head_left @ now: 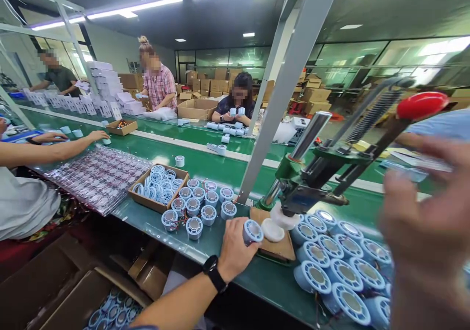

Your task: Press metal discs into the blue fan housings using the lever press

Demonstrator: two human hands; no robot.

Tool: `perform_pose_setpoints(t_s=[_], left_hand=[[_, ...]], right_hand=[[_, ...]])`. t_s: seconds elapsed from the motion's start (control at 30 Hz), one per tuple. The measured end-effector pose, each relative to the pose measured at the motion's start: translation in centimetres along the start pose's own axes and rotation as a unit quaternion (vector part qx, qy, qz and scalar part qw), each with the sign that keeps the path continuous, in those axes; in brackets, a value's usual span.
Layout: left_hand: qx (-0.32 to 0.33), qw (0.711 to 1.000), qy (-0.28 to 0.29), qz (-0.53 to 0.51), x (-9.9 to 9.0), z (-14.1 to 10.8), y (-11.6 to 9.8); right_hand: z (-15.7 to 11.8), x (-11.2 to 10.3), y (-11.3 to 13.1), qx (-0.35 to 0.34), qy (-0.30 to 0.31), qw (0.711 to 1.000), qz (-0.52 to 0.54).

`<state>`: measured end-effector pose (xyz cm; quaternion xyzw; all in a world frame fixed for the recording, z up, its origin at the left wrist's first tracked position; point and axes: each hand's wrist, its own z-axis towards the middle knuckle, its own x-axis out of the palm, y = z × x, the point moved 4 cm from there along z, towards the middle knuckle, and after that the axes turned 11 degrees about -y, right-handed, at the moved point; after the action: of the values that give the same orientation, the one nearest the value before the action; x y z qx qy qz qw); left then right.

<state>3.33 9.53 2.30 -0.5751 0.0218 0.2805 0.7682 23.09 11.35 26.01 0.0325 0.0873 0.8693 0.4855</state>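
My left hand point(235, 251), with a black watch on its wrist, is closed around a light blue round housing point(253, 231) with a grey disc in its face. It holds the housing beside the base of a hand press point(306, 190), left of a white round fixture point(272, 230). Raised at the right edge, my right hand point(429, 207) is blurred and close to the camera, below the press lever's red handle point(422, 106). Whether its fingers hold anything cannot be made out. Several similar light blue housings point(345, 266) stand right of the press.
Left of the press are wired light blue housings point(193, 206) and a cardboard box of light blue rings point(157, 185). A grey post point(273, 95) rises by the press. A co-worker's arm point(69, 146) reaches over the bench at left; other people sit or stand beyond the green belt point(205, 168).
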Motion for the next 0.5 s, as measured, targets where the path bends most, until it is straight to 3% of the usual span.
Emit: perform_pose_setpoints(t_s=[0.03,0.1,0.2,0.27,0.33,0.43,0.5], left_hand=[[-0.003,1.000,-0.011,0.027,-0.7,-0.3,0.7],[-0.023,0.998,-0.019,0.061,-1.4,-0.8,2.1],[-0.031,0.998,0.007,0.051,-1.9,-1.4,2.8],[0.011,0.998,0.005,0.054,-3.5,-1.3,2.7],[0.070,0.993,-0.030,0.095,-7.2,-0.2,2.6],[0.124,0.957,-0.101,0.243,-15.6,3.9,3.8],[0.112,0.929,-0.117,0.333,-21.3,7.5,5.6]], right_hand=[[-3.4,-0.4,1.4,-0.005,-0.004,0.999,0.038],[-10.5,0.3,3.9,0.001,0.066,0.993,0.097],[-19.3,3.3,6.1,0.034,0.189,0.974,0.122],[-23.3,5.2,6.7,0.055,0.240,0.962,0.120],[-26.2,6.3,6.8,0.057,0.279,0.951,0.122],[-28.6,6.8,6.4,0.033,0.320,0.938,0.127],[-29.0,6.9,6.1,0.030,0.329,0.937,0.111]])
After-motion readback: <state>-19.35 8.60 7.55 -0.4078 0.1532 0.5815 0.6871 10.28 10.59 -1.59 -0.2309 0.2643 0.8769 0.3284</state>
